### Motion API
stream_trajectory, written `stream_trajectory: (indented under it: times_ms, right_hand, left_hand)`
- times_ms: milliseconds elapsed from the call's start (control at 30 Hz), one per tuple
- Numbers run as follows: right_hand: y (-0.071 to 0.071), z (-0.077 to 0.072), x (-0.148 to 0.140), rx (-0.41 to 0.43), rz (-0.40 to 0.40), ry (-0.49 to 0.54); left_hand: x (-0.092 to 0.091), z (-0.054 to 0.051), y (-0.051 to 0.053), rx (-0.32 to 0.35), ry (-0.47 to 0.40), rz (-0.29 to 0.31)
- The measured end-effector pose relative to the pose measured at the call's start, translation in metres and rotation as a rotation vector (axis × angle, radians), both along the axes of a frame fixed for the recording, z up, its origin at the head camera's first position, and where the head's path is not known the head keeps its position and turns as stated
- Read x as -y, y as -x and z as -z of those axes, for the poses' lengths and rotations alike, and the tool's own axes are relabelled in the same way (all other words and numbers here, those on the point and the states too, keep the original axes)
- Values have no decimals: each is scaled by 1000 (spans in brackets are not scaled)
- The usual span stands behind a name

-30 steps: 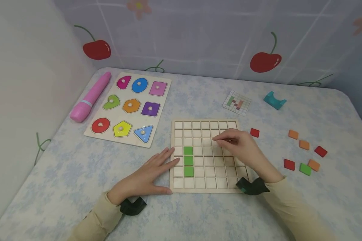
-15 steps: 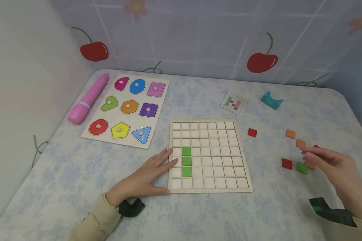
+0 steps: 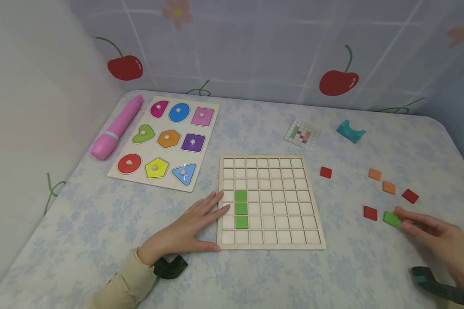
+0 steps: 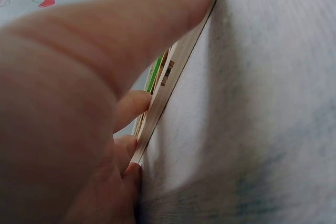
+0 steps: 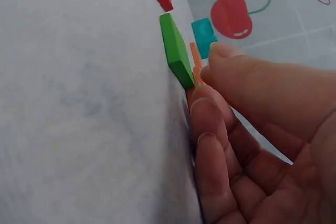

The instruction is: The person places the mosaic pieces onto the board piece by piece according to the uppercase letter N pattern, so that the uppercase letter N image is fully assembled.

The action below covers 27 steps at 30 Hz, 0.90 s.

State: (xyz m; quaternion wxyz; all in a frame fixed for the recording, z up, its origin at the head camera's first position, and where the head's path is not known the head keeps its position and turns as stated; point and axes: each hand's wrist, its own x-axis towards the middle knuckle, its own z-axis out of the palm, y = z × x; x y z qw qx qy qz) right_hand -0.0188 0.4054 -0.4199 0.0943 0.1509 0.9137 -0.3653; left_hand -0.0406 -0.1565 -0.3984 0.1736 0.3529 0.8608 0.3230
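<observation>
My left hand (image 3: 189, 227) lies spread along the left side of the wooden grid board (image 3: 274, 245), two fingertips over its edge and the thumb by its near corner. In the left wrist view the fingers touch the board's side (image 4: 178, 59). Three green tiles (image 3: 241, 208) sit in a column in the board's second column. At the right, my right hand (image 3: 441, 240) pinches an orange tile (image 3: 398, 211), largely hidden by the fingers. A loose green tile (image 3: 391, 219) lies right against those fingertips; the right wrist view shows this green tile (image 5: 176, 51) beside them.
Red tiles (image 3: 370, 213) and orange tiles (image 3: 389, 187) lie loose right of the board. Behind are a grid pattern card (image 3: 303, 134) and a teal curved piece (image 3: 351, 131). A knobbed shape puzzle (image 3: 164, 146) and a pink stick-like object (image 3: 116, 128) lie back left.
My right hand has moved from above the board to the loose tiles at the right, then down onto the orange tile. The left hand has stayed at the board's edge.
</observation>
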Motion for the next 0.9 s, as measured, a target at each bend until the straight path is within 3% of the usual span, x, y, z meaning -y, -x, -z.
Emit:
stream_trajectory:
  times_ms: [333, 567, 733, 900]
  right_hand:
    - [0, -7, 18, -247, -178, -231]
    - [2, -6, 21, -385, -252, -260]
    - [2, -6, 21, -389, -240, -231]
    - [2, -6, 23, -322, -185, -222]
  left_hand:
    - [-1, 0, 0, -4, -2, 2]
    - [0, 0, 0, -16, -21, 4]
    - [0, 0, 0, -13, -20, 2]
    - [0, 0, 0, -8, -16, -2]
